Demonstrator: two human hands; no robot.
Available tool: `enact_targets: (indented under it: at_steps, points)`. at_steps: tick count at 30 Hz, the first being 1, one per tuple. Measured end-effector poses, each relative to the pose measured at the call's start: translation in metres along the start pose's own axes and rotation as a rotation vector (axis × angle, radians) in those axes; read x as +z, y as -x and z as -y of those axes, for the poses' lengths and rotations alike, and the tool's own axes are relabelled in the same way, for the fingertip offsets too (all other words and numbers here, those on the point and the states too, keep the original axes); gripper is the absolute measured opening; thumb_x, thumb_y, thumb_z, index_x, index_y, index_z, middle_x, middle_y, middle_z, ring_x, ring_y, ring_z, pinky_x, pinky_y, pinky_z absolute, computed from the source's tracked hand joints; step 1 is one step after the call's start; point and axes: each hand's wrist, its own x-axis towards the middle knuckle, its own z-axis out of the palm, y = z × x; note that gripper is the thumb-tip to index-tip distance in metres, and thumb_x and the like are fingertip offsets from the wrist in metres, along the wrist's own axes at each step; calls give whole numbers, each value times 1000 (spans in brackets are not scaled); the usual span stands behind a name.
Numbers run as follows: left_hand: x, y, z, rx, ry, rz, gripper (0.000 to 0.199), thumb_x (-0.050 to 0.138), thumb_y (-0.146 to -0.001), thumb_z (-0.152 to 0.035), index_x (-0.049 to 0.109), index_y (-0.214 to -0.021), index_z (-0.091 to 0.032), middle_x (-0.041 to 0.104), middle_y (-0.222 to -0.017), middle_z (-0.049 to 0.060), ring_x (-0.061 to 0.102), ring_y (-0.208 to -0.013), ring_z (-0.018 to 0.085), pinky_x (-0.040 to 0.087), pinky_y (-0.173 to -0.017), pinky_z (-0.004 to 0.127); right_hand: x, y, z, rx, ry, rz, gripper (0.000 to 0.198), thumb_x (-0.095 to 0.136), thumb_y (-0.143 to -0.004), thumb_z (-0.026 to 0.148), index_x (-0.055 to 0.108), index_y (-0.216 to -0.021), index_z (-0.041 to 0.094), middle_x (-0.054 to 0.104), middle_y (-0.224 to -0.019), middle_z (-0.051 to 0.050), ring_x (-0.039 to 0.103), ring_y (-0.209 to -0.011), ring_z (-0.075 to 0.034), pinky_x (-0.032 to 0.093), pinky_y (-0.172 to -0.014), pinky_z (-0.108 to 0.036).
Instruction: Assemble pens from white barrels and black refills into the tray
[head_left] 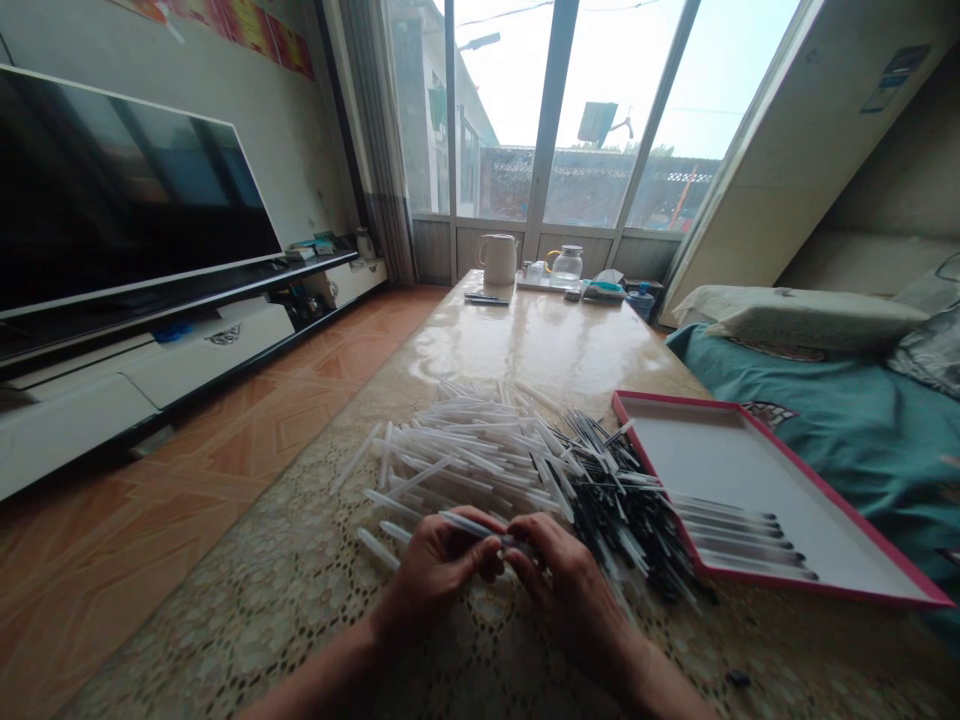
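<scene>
Close to the table's near side, my left hand (pixel 442 562) is closed around a translucent white pen (pixel 463 521), whose one end sticks out beyond the fingers. The fingers of my right hand (pixel 564 572) pinch the pen's other end, where the two hands meet; that end is mostly hidden. Just beyond my hands lies a loose heap of clear white pen barrels (pixel 476 445). To its right is a pile of thin, dark-tipped pen refills (pixel 626 505). Several assembled pens with black ends (pixel 742 535) lie side by side in a shallow, pink-rimmed box lid (pixel 720 440).
A small black piece (pixel 738 679) lies near the table's right front. A beige kettle (pixel 499 260), a glass pitcher (pixel 568 264) and a tissue pack (pixel 604 288) stand at the far end of the patterned table (pixel 292 560). A bed with green cover (pixel 817 410) borders the right.
</scene>
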Motion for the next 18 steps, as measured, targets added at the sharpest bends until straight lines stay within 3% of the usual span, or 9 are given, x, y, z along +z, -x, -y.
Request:
enact_targets:
  at_steps: [3,6,9,13,18]
  points:
    - [0,0,1,30,-44,-30,25,73,-76,-30,68,-96,-15,68,-65,3,63,-56,16,50,-55,25,2,0,-5,-7,10,33,20,40,-97,24,60,-96,20,62,-86,-5,61,-76,-16,48,-69,-24]
    - [-11,-3,-6,99,-148,-190,29,69,-79,-31,65,-106,-18,70,-81,5,66,-61,17,52,-57,28,3,0,-11,38,19,-60,21,39,-97,23,59,-94,19,63,-83,-5,61,-74,-16,47,-67,-25]
    - [-31,-6,-17,208,-482,-298,11,67,-79,-27,70,-87,-19,70,-83,5,67,-74,20,52,-69,29,3,1,-15,78,13,-164,22,39,-97,27,58,-90,19,63,-79,-5,60,-71,-17,46,-63,-24]
    - [-54,-7,-27,284,-911,-208,9,64,-77,-19,73,-79,-22,69,-79,4,62,-79,22,47,-74,31,1,0,-17,121,11,-216,26,39,-97,31,59,-86,18,65,-76,-5,60,-67,-17,45,-59,-24]
    - [-56,-5,-24,234,-1117,-119,20,65,-72,-13,72,-88,-22,68,-90,6,58,-90,26,45,-81,35,1,0,-17,150,19,-209,25,41,-96,31,59,-85,18,66,-75,-5,60,-65,-17,45,-58,-24]
